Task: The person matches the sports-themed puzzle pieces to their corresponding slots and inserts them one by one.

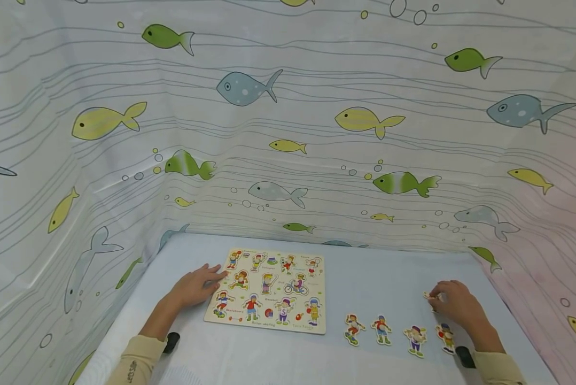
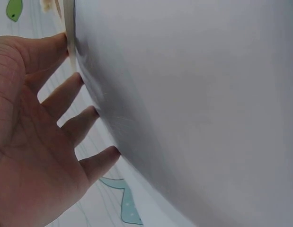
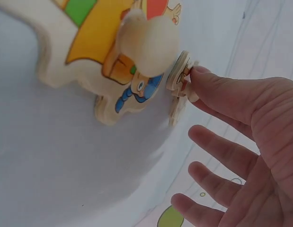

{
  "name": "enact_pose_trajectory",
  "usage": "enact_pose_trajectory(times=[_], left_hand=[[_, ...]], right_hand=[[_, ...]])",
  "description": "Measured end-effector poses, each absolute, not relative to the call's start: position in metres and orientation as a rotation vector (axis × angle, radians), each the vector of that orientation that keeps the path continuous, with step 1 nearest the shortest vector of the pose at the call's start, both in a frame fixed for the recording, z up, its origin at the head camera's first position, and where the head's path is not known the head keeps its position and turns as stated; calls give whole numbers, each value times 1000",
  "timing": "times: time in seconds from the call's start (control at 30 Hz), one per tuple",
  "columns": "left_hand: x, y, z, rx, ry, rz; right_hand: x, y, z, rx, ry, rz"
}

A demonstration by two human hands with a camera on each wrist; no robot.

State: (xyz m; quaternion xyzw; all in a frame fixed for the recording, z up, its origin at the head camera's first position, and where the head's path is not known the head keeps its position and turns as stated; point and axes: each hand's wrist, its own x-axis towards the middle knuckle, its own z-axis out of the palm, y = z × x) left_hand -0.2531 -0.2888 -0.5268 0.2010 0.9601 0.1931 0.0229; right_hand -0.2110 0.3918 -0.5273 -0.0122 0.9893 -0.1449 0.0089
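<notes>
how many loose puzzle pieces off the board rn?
5. Four lie in a row on the table right of the board. A fifth is at the right hand's fingertips. More may hide under that hand.

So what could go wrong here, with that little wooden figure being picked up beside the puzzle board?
The right hand seems to pinch the small piece only by its tiny knob, so it could slip or twist loose. Four loose figures, such as the nearest one, lie close under that wrist and might get knocked. The left hand only rests its fingers at the puzzle board edge, so the board may slide if pushed.
</notes>
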Motion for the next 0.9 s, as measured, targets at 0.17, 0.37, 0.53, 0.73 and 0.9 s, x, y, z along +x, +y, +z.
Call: enact_pose_trajectory(times=[0.17, 0.37, 0.53, 0.73, 0.9], left_hand=[[-254, -289, -526, 607, 2973, 599], [-253, -288, -526, 603, 2968, 604], [-254, -288, -528, 601, 2965, 615], [-256, -291, -531, 606, 2972, 615], [-255, -290, -530, 608, 2968, 625]], right_hand=[[-211, 392, -526, -21, 3080, -446], [-212, 393, -526, -14, 3069, -462], [-212, 393, -528, -11, 3059, -469], [-213, 390, -525, 3, 3057, -466], [-212, 386, -520, 5, 3054, -463]])
